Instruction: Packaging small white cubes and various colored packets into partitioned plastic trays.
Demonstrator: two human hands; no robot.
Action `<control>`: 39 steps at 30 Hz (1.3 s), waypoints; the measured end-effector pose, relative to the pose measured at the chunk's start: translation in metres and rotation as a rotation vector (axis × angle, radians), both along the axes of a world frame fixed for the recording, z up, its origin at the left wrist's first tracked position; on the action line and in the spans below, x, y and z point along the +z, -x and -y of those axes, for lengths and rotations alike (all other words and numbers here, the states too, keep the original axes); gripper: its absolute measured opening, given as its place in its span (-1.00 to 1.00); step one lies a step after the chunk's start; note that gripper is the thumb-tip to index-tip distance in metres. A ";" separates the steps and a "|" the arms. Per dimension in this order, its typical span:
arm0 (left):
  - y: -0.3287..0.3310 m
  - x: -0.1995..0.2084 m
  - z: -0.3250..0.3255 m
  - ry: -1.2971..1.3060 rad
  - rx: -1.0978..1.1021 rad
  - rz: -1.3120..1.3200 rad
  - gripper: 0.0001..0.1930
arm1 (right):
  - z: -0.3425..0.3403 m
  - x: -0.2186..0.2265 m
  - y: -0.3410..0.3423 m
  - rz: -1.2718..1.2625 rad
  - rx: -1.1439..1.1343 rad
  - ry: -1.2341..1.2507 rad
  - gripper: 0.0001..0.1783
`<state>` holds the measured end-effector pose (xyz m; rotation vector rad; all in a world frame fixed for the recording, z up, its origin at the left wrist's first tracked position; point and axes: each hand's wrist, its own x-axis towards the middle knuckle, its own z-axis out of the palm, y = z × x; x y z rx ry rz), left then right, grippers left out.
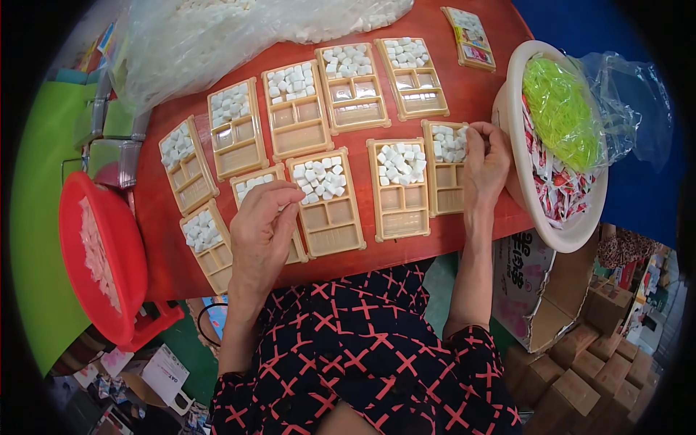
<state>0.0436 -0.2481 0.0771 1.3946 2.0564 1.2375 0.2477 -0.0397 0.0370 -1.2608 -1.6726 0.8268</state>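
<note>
My left hand (264, 225) hovers over the near row of beige compartment trays, thumb and fingertips pinched together. Whatever is between them, if anything, is too small to make out. It partly covers one tray (296, 246), and its fingertips are close to the white marshmallow-like pieces (319, 179) in the tray (333, 235) beside it. At the right end of that row, my right hand (484, 163) has thumb and fingers closed at the upper right edge of another beige tray (446, 190). White pieces fill the top compartment of each tray; the lower compartments look bare.
More filled trays (301, 138) form a far row on the red table (395, 257). Behind them lies a big clear bag (196, 51) of white pieces. A red basin (136, 246) of pale pieces stands left; a cream basin (513, 94) with green strands and wrapped sachets stands right.
</note>
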 end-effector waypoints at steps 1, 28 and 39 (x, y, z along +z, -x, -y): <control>0.000 0.000 0.001 0.012 -0.002 -0.007 -0.86 | -0.003 0.002 0.002 0.114 0.021 -0.041 -0.92; 0.058 -0.004 0.088 -0.145 0.452 -0.009 -0.92 | 0.098 0.010 0.078 -0.025 0.595 0.183 -0.92; 0.047 -0.016 0.075 -0.213 0.330 0.234 -0.87 | 0.101 0.021 0.090 0.095 0.552 0.083 -0.93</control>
